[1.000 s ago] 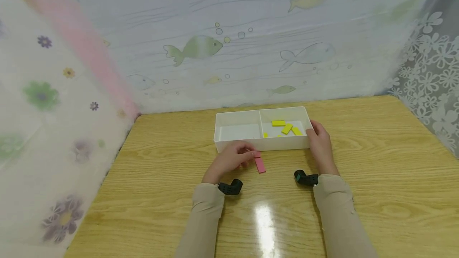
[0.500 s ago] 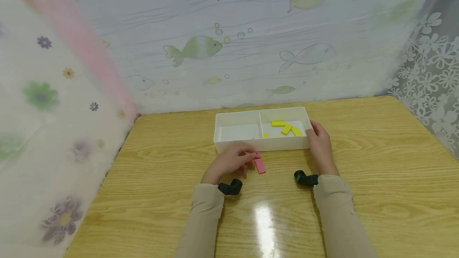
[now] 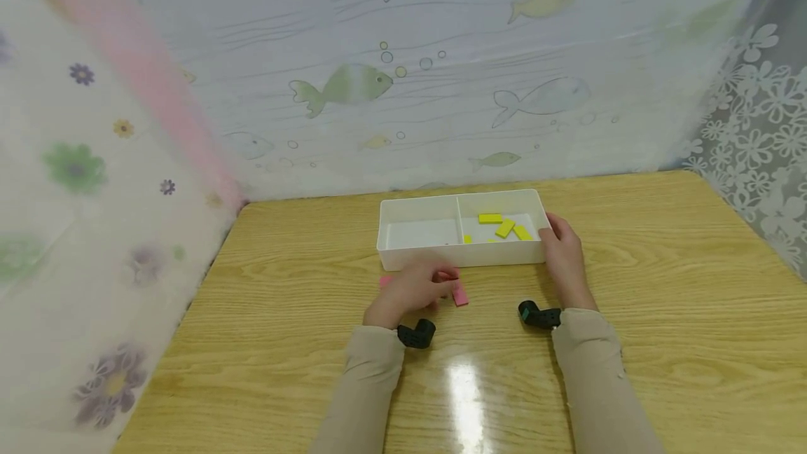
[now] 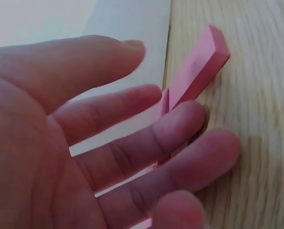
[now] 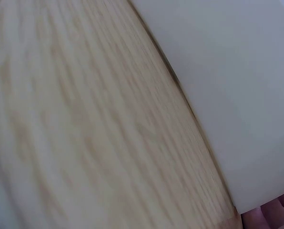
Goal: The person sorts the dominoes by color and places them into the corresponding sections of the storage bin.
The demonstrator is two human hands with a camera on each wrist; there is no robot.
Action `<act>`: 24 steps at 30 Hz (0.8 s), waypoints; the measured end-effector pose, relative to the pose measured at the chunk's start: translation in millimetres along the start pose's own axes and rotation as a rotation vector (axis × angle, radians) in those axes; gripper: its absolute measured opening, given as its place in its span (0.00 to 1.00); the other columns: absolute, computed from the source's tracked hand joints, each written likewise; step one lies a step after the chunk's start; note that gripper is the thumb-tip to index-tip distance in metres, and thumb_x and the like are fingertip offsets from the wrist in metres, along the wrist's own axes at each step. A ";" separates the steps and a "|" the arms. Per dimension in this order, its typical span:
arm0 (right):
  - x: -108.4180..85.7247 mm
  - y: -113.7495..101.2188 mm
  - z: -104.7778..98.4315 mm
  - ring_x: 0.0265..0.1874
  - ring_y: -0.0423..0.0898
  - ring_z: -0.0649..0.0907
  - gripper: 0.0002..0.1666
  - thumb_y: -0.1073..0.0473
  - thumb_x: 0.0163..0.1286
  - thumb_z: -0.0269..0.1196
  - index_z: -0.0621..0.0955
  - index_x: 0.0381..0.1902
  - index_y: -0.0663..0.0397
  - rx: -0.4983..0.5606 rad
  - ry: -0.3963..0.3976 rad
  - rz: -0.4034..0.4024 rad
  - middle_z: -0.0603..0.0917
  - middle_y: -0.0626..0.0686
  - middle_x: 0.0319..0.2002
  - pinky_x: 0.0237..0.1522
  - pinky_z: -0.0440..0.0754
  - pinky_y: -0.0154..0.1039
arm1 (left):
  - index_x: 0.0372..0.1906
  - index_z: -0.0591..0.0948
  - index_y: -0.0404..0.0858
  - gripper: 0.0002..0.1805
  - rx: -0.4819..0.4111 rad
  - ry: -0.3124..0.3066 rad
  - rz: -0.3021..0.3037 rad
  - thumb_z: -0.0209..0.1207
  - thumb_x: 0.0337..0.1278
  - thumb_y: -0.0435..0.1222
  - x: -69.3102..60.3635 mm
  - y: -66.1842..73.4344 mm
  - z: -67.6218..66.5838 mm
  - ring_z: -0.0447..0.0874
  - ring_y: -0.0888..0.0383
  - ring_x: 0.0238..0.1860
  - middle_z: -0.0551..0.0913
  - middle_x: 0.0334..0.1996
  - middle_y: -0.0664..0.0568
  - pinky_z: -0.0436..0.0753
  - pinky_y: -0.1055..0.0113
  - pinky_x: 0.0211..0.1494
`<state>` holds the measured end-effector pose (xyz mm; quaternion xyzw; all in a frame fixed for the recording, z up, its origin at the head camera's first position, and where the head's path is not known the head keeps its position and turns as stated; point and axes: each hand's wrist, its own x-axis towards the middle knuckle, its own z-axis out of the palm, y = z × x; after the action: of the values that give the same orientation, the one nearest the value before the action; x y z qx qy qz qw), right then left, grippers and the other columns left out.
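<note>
My left hand [image 3: 412,289] hovers low at the front of the white two-compartment box [image 3: 416,258], its fingers loosely bent around nothing. Close by its fingertips, a pink domino-like tile [image 3: 461,294] lies on the table; in the left wrist view this tile [image 4: 199,67] sits just past the fingers, thumb well apart. More pink shows behind the hand, partly hidden, and another pink tile [image 3: 385,280] peeks out left of it. My right hand [image 3: 564,251] grips the box's right end, thumb at the front corner; only some of its fingers [image 5: 275,212] show in the right wrist view.
Several yellow tiles [image 3: 505,228] lie in the box's right compartment, behind the divider [image 3: 459,219]. The wooden table [image 3: 284,286] runs up to a fish-patterned curtain [image 3: 429,118] at the back. Both wrists wear a black camera [image 3: 416,333].
My left hand has moved slightly right and toward me, with its fingers off the pink tiles. A pink tile has come into view at its left. The right hand has stayed on the box.
</note>
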<state>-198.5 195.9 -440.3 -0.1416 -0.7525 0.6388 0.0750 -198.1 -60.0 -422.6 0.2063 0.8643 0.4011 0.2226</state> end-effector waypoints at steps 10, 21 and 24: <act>1.2 1.5 -1.4 0.61 0.50 0.61 0.29 0.52 0.69 0.41 0.59 0.66 0.54 -0.017 0.014 0.009 0.61 0.54 0.64 0.60 0.58 0.48 | 0.47 0.77 0.40 0.15 0.127 0.028 -0.014 0.58 0.55 0.41 -0.5 9.3 5.9 0.76 0.57 0.17 0.78 0.40 0.56 0.75 0.71 0.31; 1.0 0.6 -1.3 0.62 0.50 0.60 0.29 0.51 0.70 0.41 0.58 0.67 0.54 -0.023 0.007 0.009 0.61 0.55 0.64 0.60 0.57 0.48 | 0.32 0.78 0.50 0.13 0.393 0.059 0.015 0.63 0.43 0.51 -2.7 16.5 12.2 0.71 0.65 0.30 0.75 0.28 0.63 0.71 0.72 0.32; 0.8 0.4 -0.6 0.62 0.50 0.60 0.29 0.51 0.70 0.41 0.58 0.67 0.54 -0.022 0.002 0.004 0.61 0.55 0.64 0.60 0.58 0.49 | 0.31 0.76 0.52 0.12 0.409 0.045 -0.009 0.63 0.42 0.51 -3.8 18.6 13.2 0.71 0.65 0.28 0.74 0.25 0.64 0.70 0.72 0.30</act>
<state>-199.0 196.8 -440.7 -0.1447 -0.7592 0.6304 0.0730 -184.4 -43.0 -414.8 0.2346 0.9334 0.2206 0.1585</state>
